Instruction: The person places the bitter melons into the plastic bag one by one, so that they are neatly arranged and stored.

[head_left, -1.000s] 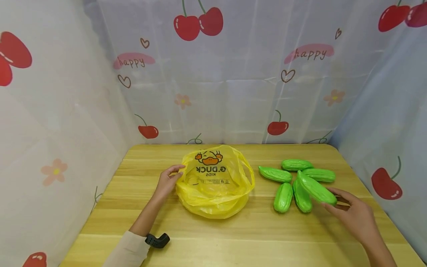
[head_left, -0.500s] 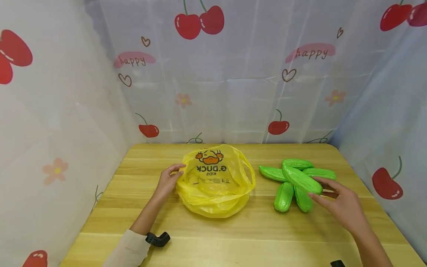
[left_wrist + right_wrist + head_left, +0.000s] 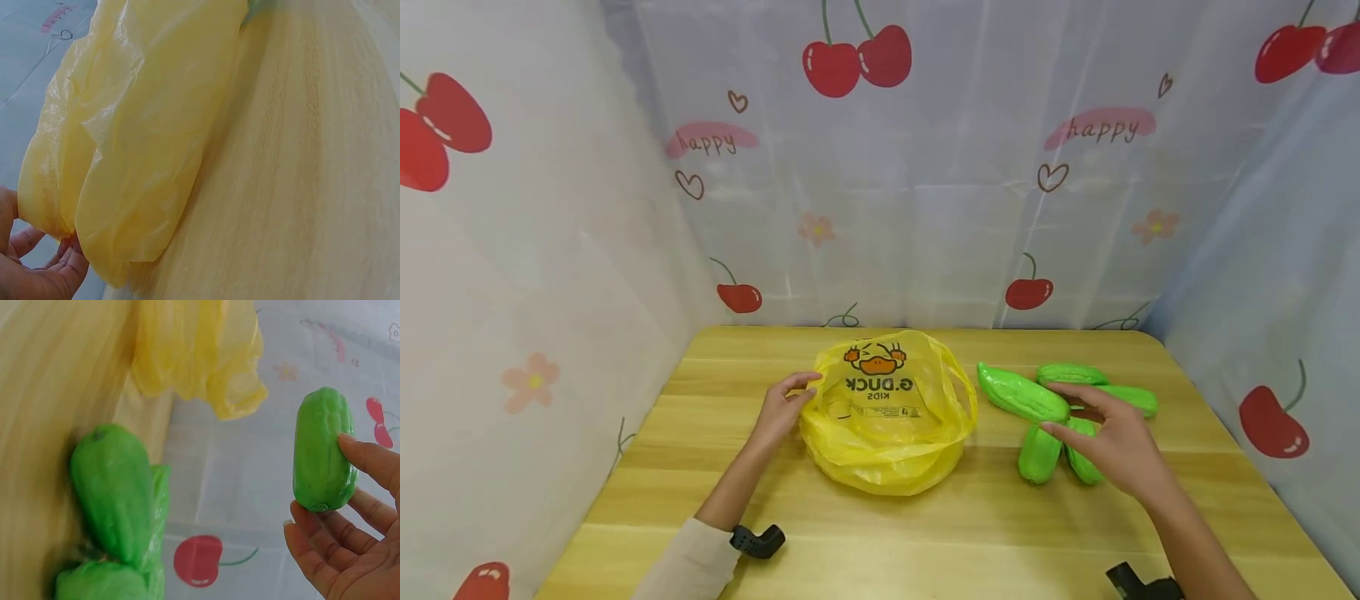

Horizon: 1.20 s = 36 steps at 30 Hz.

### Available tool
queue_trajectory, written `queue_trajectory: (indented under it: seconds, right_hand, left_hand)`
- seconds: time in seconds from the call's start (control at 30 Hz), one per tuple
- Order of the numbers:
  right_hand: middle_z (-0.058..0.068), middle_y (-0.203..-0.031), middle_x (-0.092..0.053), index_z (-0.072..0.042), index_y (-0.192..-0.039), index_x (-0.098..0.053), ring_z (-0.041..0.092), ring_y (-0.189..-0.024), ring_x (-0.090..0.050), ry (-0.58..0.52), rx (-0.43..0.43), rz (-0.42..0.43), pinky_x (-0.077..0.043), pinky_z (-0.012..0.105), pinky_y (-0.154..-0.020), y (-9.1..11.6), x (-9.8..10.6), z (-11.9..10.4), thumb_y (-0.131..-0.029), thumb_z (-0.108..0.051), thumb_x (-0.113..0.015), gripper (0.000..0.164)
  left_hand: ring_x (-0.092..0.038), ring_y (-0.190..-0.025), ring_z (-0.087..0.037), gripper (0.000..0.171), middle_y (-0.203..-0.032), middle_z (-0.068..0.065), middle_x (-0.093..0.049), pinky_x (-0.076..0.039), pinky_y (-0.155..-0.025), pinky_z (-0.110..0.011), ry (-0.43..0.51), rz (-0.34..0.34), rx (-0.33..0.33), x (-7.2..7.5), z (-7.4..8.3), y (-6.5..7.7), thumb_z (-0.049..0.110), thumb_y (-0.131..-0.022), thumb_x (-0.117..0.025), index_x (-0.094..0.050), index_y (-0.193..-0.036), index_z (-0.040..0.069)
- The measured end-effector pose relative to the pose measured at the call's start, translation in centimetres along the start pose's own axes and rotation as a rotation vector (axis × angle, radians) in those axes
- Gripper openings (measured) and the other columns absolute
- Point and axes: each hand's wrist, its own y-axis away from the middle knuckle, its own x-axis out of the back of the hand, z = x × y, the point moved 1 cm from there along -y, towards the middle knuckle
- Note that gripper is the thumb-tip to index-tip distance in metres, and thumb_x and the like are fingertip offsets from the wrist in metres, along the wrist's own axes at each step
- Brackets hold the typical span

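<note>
My right hand (image 3: 1108,433) holds a glossy, ridged green bitter melon (image 3: 1022,393) between thumb and fingers, its pointed end toward the left. The right wrist view shows this bitter melon (image 3: 324,450) lifted off the table, its blunt end facing the camera. Several more bitter melons (image 3: 1040,454) lie in a cluster below and behind it, partly covered by the hand. A yellow plastic bag (image 3: 880,462) with a duck print stands with its mouth spread. My left hand (image 3: 782,408) pinches the bag's left rim; the left wrist view shows its fingers at the yellow film (image 3: 137,156).
The wooden table (image 3: 880,550) ends at a white curtain (image 3: 917,225) printed with cherries, which also encloses the left and right sides. A black strap piece (image 3: 758,542) is on the left wrist, and another (image 3: 1142,583) is near the right wrist.
My right hand has carried the bitter melon leftward, from the right side of the cluster toward the bag. My left hand stays at the bag's rim.
</note>
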Motion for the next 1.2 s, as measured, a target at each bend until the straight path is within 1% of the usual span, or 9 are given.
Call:
queue_trajectory:
  seconds: [0.17,0.37,0.5,0.6,0.67,0.77,0.87,1.07,1.2]
  right_hand:
    - [0.007,-0.127,-0.067,-0.012,-0.133,-0.067,-0.005,-0.106,-0.058,-0.021,0.036,-0.037,-0.051,0.015,-0.085,-1.4,-1.2,-1.3,-0.086,-0.018,-0.083,0.049]
    - [0.006,-0.125,-0.068,-0.011,-0.131,-0.067,0.02,-0.109,-0.065,-0.08,0.086,-0.091,-0.056,0.03,-0.087,-3.4,-3.1,-2.8,-0.086,-0.013,-0.083,0.048]
    - [0.01,-0.128,-0.067,-0.009,-0.133,-0.067,0.027,-0.112,-0.065,-0.125,0.085,-0.132,-0.057,0.042,-0.088,-4.2,-4.4,-3.6,-0.087,-0.01,-0.082,0.049]
    - [0.01,-0.128,-0.066,-0.009,-0.133,-0.067,0.029,-0.113,-0.064,-0.154,0.074,-0.16,-0.056,0.045,-0.089,-4.9,-5.3,-4.1,-0.086,-0.009,-0.082,0.049]
    - [0.01,-0.128,-0.066,-0.008,-0.132,-0.067,0.029,-0.112,-0.064,-0.163,0.069,-0.17,-0.056,0.044,-0.089,-5.4,-6.0,-4.6,-0.086,-0.009,-0.082,0.049]
    - [0.01,-0.129,-0.066,-0.009,-0.131,-0.068,0.029,-0.11,-0.066,-0.162,0.063,-0.187,-0.057,0.04,-0.089,-6.3,-7.1,-5.0,-0.085,-0.008,-0.082,0.048]
    - [0.011,-0.129,-0.066,-0.008,-0.13,-0.068,0.03,-0.109,-0.067,-0.156,0.076,-0.202,-0.057,0.041,-0.09,-7.2,-8.2,-5.4,-0.085,-0.008,-0.082,0.047]
    - [0.012,-0.131,-0.065,-0.007,-0.131,-0.068,0.034,-0.113,-0.064,-0.151,0.097,-0.233,-0.056,0.046,-0.091,-8.6,-10.0,-6.1,-0.085,-0.006,-0.082,0.048]
    - [0.013,-0.131,-0.065,-0.007,-0.131,-0.068,0.034,-0.112,-0.064,-0.139,0.095,-0.258,-0.056,0.046,-0.09,-9.3,-11.1,-6.3,-0.085,-0.005,-0.082,0.048]
  left_hand:
    - [-0.046,-0.131,-0.031,0.032,-0.138,-0.016,-0.053,-0.046,-0.101,-0.043,0.018,0.015,-0.023,-0.2,-1.6,-0.6,0.013,-0.104,-0.059,-0.065,-0.134,0.005]
    - [-0.05,-0.128,-0.03,0.029,-0.134,-0.013,-0.055,-0.049,-0.097,-0.042,0.004,0.027,-0.041,-0.2,-1.7,-0.5,0.015,-0.104,-0.06,-0.067,-0.132,0.011]
    - [-0.05,-0.13,-0.031,0.03,-0.136,-0.014,-0.055,-0.048,-0.099,-0.046,0.006,0.018,-0.046,-0.2,-1.6,-0.4,0.013,-0.103,-0.06,-0.067,-0.133,0.011]
    - [-0.048,-0.133,-0.033,0.031,-0.138,-0.015,-0.054,-0.047,-0.101,-0.048,0.009,0.007,-0.051,-0.2,-1.5,-0.3,0.013,-0.104,-0.059,-0.066,-0.134,0.009]
    - [-0.048,-0.134,-0.034,0.033,-0.139,-0.018,-0.052,-0.047,-0.101,-0.047,0.012,-0.007,-0.04,-0.1,-1.0,-0.1,0.012,-0.104,-0.058,-0.064,-0.136,0.006]
    - [-0.051,-0.129,-0.036,0.034,-0.139,-0.023,-0.051,-0.049,-0.094,-0.041,0.005,-0.022,-0.037,0.0,0.7,0.8,0.009,-0.104,-0.056,-0.061,-0.137,0.001]
    - [-0.052,-0.128,-0.039,0.035,-0.139,-0.025,-0.051,-0.049,-0.092,-0.04,-0.012,-0.033,-0.034,0.1,2.3,1.5,0.007,-0.104,-0.056,-0.06,-0.137,-0.003]
    - [-0.044,-0.137,-0.041,0.035,-0.141,-0.024,-0.051,-0.047,-0.102,-0.048,-0.012,-0.039,-0.043,0.2,2.6,1.7,0.006,-0.104,-0.056,-0.06,-0.137,-0.003]
    - [-0.046,-0.135,-0.039,0.034,-0.14,-0.023,-0.052,-0.048,-0.1,-0.046,-0.011,-0.039,-0.037,0.2,2.5,1.8,0.007,-0.104,-0.056,-0.06,-0.137,-0.003]
